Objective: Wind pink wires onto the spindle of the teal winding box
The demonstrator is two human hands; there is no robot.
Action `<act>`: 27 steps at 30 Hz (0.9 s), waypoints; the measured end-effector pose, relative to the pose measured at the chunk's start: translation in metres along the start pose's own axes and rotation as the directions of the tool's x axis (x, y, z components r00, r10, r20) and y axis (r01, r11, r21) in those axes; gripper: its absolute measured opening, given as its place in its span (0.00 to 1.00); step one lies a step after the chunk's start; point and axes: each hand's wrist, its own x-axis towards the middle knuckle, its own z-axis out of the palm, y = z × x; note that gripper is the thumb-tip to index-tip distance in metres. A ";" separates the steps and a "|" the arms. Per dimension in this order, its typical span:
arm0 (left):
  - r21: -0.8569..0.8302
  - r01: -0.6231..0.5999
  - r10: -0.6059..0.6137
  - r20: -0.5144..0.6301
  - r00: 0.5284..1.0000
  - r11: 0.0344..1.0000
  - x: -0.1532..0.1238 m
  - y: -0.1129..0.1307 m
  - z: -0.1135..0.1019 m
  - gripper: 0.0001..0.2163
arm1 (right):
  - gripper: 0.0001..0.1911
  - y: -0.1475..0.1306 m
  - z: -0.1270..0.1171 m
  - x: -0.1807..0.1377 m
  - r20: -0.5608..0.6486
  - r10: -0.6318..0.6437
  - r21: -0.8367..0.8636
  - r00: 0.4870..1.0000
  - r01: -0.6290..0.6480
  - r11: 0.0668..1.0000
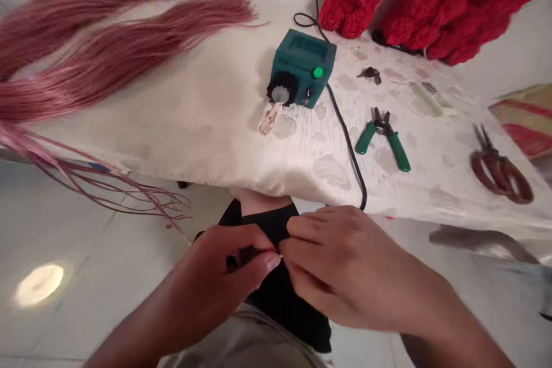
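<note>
The black cloth (287, 305) is gripped closely between the fingers of the left hand (207, 284) and the right hand (340, 264), both nearly closed on it, just below the edge of the white-draped desk (181, 126).

Pale glossy tile floor (86, 322), faint grout lines, oval patch of reflected light (38, 284) on the tiles at left, white mottled satin cloth (207, 126) draped over a table, hem hanging past its front edge, dark streak (483, 238) across the floor at right
</note>
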 end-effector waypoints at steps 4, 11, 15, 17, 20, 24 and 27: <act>0.058 -0.075 0.079 -0.057 0.995 0.995 -0.001 -0.002 0.002 0.10 | 0.13 0.001 0.003 0.002 -0.020 0.004 0.024 1.000 -0.004 1.000; 0.150 -0.154 0.162 -0.039 0.986 0.977 -0.001 -0.007 0.003 0.10 | 0.11 0.003 0.008 0.003 0.029 0.106 0.242 0.994 -0.109 0.964; 0.150 -0.180 0.193 -0.080 0.978 0.972 -0.002 -0.005 -0.001 0.09 | 0.06 0.009 0.009 0.002 0.025 0.121 0.388 0.992 -0.121 0.914; 0.126 -0.195 0.206 -0.080 0.975 0.973 -0.003 -0.004 -0.002 0.09 | 0.05 0.012 0.011 0.000 0.012 0.093 0.457 0.996 -0.088 0.885; 0.099 -0.204 0.210 -0.060 0.976 0.974 -0.003 -0.006 -0.001 0.09 | 0.05 0.016 0.013 -0.002 0.007 0.060 0.527 0.998 -0.055 0.848; 0.138 -0.208 0.219 -0.073 0.973 0.968 -0.001 -0.010 0.005 0.09 | 0.05 0.014 0.016 -0.004 -0.013 0.106 0.481 0.994 -0.087 0.873; 0.178 -0.211 0.233 -0.115 0.966 0.961 0.000 -0.011 0.007 0.09 | 0.08 0.009 0.018 -0.003 -0.051 0.177 0.417 0.983 -0.140 0.898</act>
